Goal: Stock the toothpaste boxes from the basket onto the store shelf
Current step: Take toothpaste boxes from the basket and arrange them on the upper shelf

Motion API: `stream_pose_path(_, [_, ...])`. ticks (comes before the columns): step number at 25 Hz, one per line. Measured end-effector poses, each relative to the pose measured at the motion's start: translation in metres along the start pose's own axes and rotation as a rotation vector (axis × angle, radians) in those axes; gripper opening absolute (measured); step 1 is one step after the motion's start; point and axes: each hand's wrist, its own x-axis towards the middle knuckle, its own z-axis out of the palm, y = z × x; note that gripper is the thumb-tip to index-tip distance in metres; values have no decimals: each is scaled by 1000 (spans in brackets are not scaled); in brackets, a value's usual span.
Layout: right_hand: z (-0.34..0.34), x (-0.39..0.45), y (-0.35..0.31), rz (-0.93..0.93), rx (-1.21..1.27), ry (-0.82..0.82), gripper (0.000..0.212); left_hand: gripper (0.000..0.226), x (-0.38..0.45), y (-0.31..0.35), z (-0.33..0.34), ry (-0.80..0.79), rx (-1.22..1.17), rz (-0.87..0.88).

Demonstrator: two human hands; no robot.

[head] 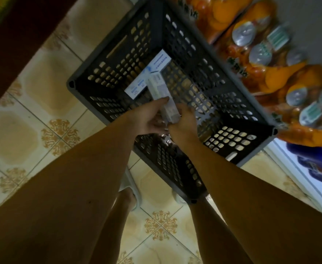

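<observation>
**Both hands on a toothpaste box over the basket**

A tiled floor [32,115] with ornate brown motifs fills the left side of the view from the head camera. On it stands a dark perforated basket [118,54], seen from above. Inside, against the basket's left wall, lie flat white-and-blue toothpaste boxes [148,73] — how many is hard to tell.

Just right of them a long pale toothpaste box [162,96] rises out of the basket at a tilt, its near end caught between two hands. The left hand [148,119] has its grip closed on the box's left side, thumb and fingers curled round it. The right hand [185,122] grips the opposite side, fingers wrapped over the near end.

Below the forearms, a foot in a pale sandal [129,193] rests on the tiles beside the basket's near corner.

Along the right edge sit shrink-wrapped packs of orange drink cans [261,52], silver tops up — touching or just beside the basket's right rim. Lower right, blue packaging [312,164] shows, blurred.
</observation>
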Motion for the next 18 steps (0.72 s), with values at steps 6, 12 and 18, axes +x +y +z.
stream_pose_path(6, [-67,-59,-80,-521,-579,101,58,47,-97,32,14,-9,-215,117])
stream_pose_path(12, [-129,-106,-143,-600,-354,82,27,48,-196,65,14,-100,-249,241])
stream_pose_path(18, [-214,-157,-233,19,177,-260,26,44,-322,105,7,-288,-168,328])
